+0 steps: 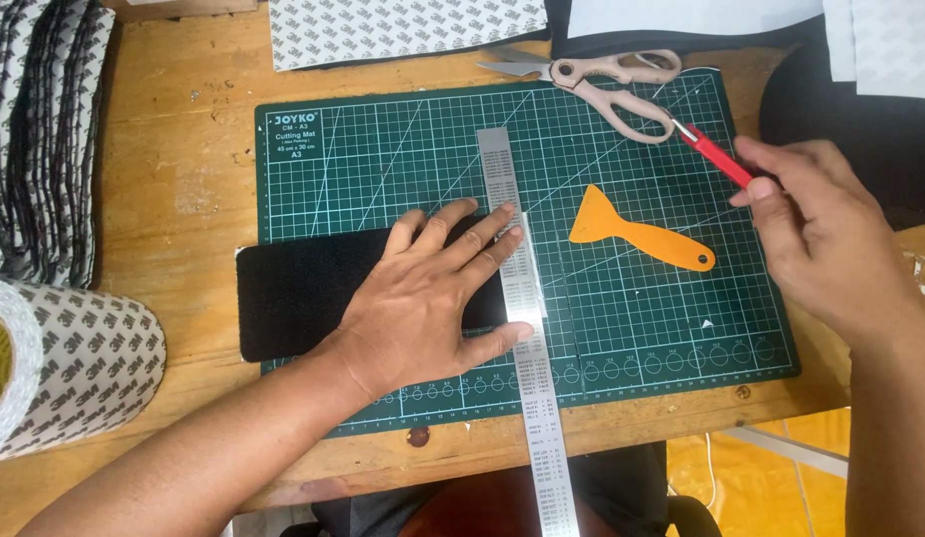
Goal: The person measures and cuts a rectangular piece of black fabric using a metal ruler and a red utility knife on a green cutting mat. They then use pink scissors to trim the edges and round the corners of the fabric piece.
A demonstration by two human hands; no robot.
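My left hand point(432, 298) lies flat, fingers spread, on a black rectangular sheet point(293, 298) and on a long metal ruler point(517, 288) that runs down the green cutting mat point(383, 159). The ruler sits along the sheet's right edge. My right hand point(820, 234) hovers over the mat's right edge, gripping a red-handled craft knife point(716, 156) whose tip points up and to the left. The knife is apart from the ruler.
An orange plastic scraper point(636, 236) lies on the mat right of the ruler. Pink-handled scissors point(606, 80) rest at the mat's top edge. A large patterned tape roll point(70, 373) sits at left, stacked sheets point(40, 129) behind it, patterned paper point(403, 30) at the top.
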